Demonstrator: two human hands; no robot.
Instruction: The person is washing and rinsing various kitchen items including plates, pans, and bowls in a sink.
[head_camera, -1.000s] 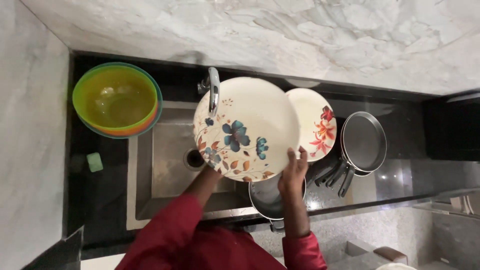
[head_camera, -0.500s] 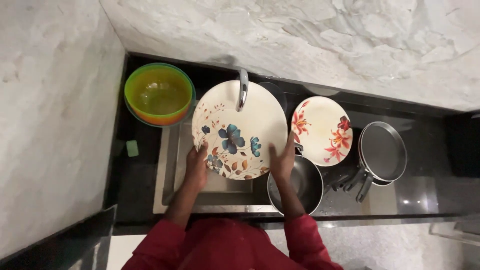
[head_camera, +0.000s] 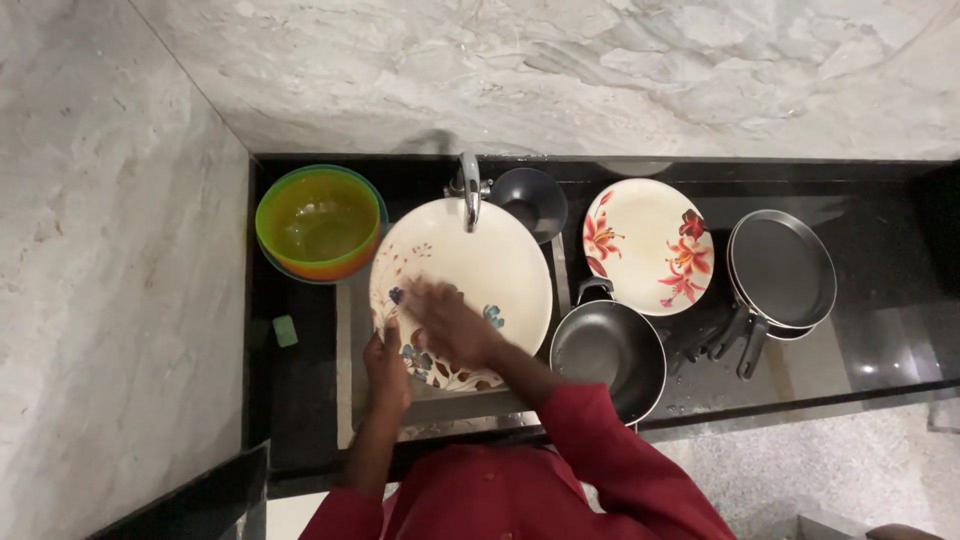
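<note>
A large cream plate with blue and brown flowers (head_camera: 500, 265) is held over the sink (head_camera: 345, 330), under the tap (head_camera: 469, 190). My left hand (head_camera: 385, 365) grips the plate's lower left rim. My right hand (head_camera: 445, 322) lies flat on the plate's face with fingers spread, blurred by motion, and covers part of the flower pattern. Both arms wear red sleeves.
Stacked green and orange bowls (head_camera: 318, 222) stand left of the sink, with a small green sponge (head_camera: 285, 330) below them. A dark bowl (head_camera: 530, 200) sits behind the tap. To the right are a red-flowered plate (head_camera: 648, 245), a black pot (head_camera: 608, 350) and stacked black pans (head_camera: 782, 270).
My right hand moved from the plate's right rim onto its face. The plate now sits lower under the tap, and the view has shifted.
</note>
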